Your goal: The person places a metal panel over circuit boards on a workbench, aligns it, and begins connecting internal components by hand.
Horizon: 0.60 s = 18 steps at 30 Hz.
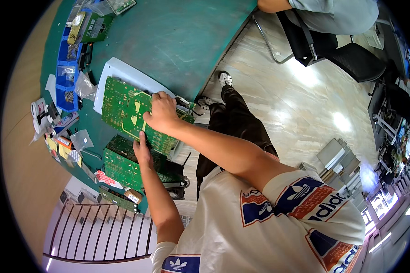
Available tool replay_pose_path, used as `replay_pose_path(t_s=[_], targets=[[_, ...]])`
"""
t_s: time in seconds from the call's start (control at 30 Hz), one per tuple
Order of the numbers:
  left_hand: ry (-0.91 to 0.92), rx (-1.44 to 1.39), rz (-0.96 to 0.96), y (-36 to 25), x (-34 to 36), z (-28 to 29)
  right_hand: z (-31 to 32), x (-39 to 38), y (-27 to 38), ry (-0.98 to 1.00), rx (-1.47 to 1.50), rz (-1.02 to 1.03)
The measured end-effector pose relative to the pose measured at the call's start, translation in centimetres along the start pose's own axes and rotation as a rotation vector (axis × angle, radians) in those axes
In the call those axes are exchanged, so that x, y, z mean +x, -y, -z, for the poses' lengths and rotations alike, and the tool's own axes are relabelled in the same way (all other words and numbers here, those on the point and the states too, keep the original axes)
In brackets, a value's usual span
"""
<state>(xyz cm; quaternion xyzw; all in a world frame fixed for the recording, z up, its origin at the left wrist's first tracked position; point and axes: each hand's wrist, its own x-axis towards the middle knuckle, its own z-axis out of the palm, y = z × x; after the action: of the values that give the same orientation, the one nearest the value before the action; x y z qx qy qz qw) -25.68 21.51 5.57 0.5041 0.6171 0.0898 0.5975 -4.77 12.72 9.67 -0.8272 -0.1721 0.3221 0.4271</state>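
A large green circuit board (pixel 120 102) lies tilted over a pale grey panel (pixel 116 68) on the green bench. My right hand (pixel 161 111) grips its right part, thumb and fingers curled on the board's face. My left hand (pixel 142 150) holds the board's lower edge, thumb up along it, its other fingers mostly hidden. Just below sits an assembly of green boards with dark metal parts (pixel 122 166), partly behind my left arm. Short dark cables (pixel 192 108) show at the board's right end.
Blue parts bins (pixel 66 75), bags (pixel 83 86), bottles and small tools line the bench's (pixel 177 41) left side. A co-worker's arm (pixel 271 5) and black chair (pixel 351 61) are at upper right. A railing (pixel 95 232) runs at lower left; stacked grey panels (pixel 332 154) stand on the floor.
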Motion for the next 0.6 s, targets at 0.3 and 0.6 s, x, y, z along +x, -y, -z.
replay_pose_path(t_s=[0.3, 0.6], targets=[[-0.032, 0.027, 0.108, -1.2, 0.0, -0.7, -1.1, 0.6, -0.7, -0.026, 0.0, 0.003], [-0.031, -0.045, 0.181, -0.6, 1.0, 0.0, -1.1, -0.5, -1.5, -0.109, 0.008, 0.159]])
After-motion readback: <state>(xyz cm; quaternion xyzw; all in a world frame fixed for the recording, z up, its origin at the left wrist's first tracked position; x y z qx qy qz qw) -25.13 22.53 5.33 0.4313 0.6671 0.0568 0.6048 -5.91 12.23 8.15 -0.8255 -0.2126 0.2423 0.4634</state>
